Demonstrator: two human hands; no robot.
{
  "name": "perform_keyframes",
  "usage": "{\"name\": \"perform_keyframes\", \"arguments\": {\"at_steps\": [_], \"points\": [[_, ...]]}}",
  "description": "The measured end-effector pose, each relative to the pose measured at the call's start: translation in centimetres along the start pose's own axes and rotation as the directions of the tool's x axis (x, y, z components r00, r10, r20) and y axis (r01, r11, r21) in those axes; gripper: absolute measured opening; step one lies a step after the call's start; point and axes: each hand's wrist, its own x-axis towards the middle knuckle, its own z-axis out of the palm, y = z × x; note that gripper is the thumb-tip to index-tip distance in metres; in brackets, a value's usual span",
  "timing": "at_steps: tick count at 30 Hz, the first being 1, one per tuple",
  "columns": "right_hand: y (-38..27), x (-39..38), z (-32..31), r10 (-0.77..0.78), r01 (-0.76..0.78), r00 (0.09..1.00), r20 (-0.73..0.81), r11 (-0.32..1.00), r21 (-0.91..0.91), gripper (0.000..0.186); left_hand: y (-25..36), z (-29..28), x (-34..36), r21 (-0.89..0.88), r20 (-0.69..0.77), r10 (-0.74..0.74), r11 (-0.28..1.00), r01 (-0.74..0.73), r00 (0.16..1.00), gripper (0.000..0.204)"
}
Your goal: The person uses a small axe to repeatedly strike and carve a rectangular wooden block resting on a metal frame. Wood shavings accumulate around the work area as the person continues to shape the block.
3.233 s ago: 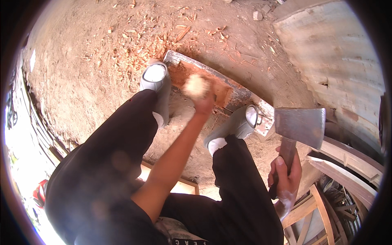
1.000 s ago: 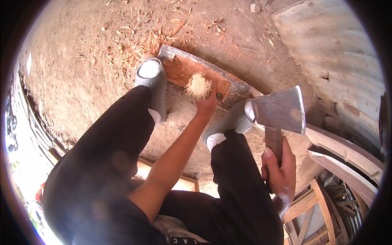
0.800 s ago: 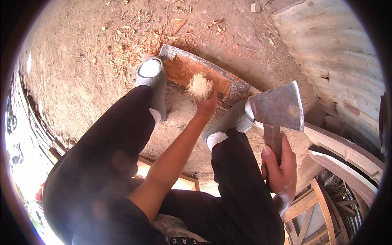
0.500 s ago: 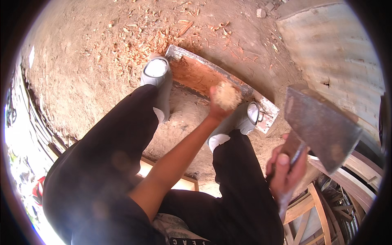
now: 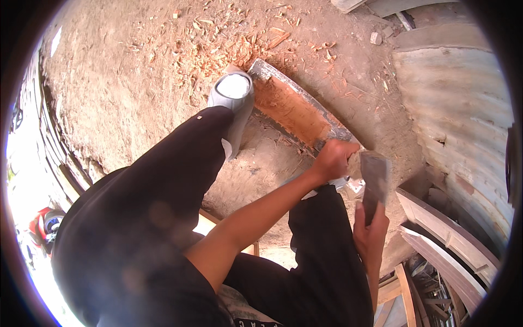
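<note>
My left hand (image 5: 336,159) is closed in a fist above the near right end of a long wooden board (image 5: 291,111) lying on the ground. A pale piece of wood (image 5: 354,165) shows beside its knuckles, mostly hidden by the hand. My right hand (image 5: 371,231) grips a chopper with a broad metal blade (image 5: 376,173), seen almost edge-on and held upright just right of the left fist. The board has grey, worn rims and a reddish-brown, chipped middle. My grey shoe (image 5: 233,90) rests against its far left end; the other foot is largely covered by my left hand.
Wood shavings (image 5: 239,52) are scattered on the dirt ground beyond the board. A corrugated metal sheet (image 5: 460,103) stands at the right. Below it lie wooden planks and frames (image 5: 447,234). My black trouser legs (image 5: 158,163) flank the work area.
My left hand has moved right and nearer, turning the piece of wood mostly out of sight. The chopper has swung left and turned from broadside to edge-on. The view has shifted slightly.
</note>
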Motion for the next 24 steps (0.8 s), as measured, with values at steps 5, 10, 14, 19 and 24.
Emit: {"name": "perform_keyframes", "arguments": {"at_steps": [5, 10, 14, 19, 24], "points": [[-1.6, -1.3, -1.0, 0.219, -0.146, 0.971, -0.100, 0.865, 0.479, 0.038, 0.0, 1.0, -0.4, 0.068, 0.032, 0.049, 0.996, -0.052, 0.998, 0.015], [-2.6, -1.7, -1.9, 0.219, -0.126, 0.969, -0.112, 0.834, 0.537, 0.048, -0.6, 1.7, -2.0, 0.126, 0.147, 0.089, 0.986, -0.108, 0.985, 0.017], [-1.5, -2.9, -2.2, 0.171, -0.058, 0.962, -0.214, 0.891, 0.451, 0.058, -0.7, 1.5, -0.8, 0.014, 0.000, 0.040, 0.999, -0.040, 0.999, 0.013], [-2.3, -3.1, -2.5, 0.129, 0.000, 0.964, -0.232, 0.874, 0.486, 0.067, -8.2, -3.0, -1.8, 0.451, -0.176, 0.268, 0.877, -0.164, 0.947, 0.037], [-2.1, -3.4, -2.6, 0.255, -0.133, 0.953, -0.166, 0.840, 0.526, 0.063, -8.1, -6.8, -1.6, -0.055, -0.169, -0.305, 0.953, 0.300, 0.937, 0.047]]}}
